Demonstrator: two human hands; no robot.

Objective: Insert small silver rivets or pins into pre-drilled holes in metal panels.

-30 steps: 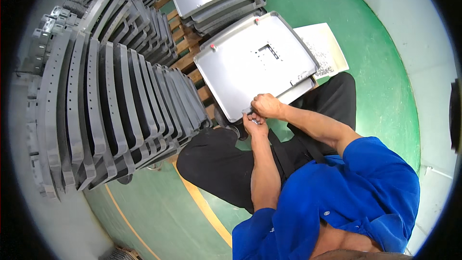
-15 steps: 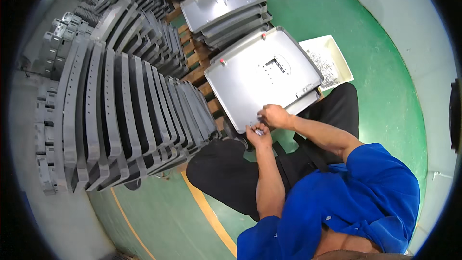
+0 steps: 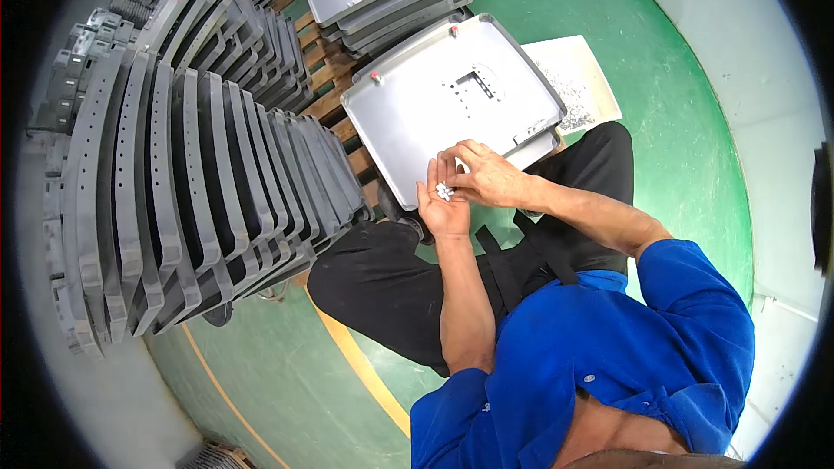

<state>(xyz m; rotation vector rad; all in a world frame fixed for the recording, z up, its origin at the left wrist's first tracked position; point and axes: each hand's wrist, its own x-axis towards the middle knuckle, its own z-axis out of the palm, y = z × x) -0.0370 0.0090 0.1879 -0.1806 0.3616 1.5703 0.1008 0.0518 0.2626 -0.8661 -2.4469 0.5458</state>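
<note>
My left hand (image 3: pixel 446 219) is palm up and cupped, its fingers stretched forward, holding a small heap of short white-silvery pieces (image 3: pixel 445 192). They are too small to name further. From the right, my right hand (image 3: pixel 493 177) reaches over that palm with its thumb and fingers pinched beside the pieces; whatever it grips is hidden. Both hands are over the near edge of a shallow grey metal panel (image 3: pixel 408 113) with a raised rim. The panel has a rectangular cut-out, small holes and two red-tipped fittings along its far side.
Under the panel lies another one, beside a wooden pallet (image 3: pixel 328 78). A white bin (image 3: pixel 599 78) of small metal parts stands on the green floor to the right. Curved grey metal panels (image 3: pixel 200 156) stand in rows at the left. Another panel stack (image 3: pixel 391 0) rises behind.
My left hand has turned from closed fingers to a cupped upturned palm, baring the small pieces. My right hand has moved over it. The view has shifted, and the co-worker's arms have left it.
</note>
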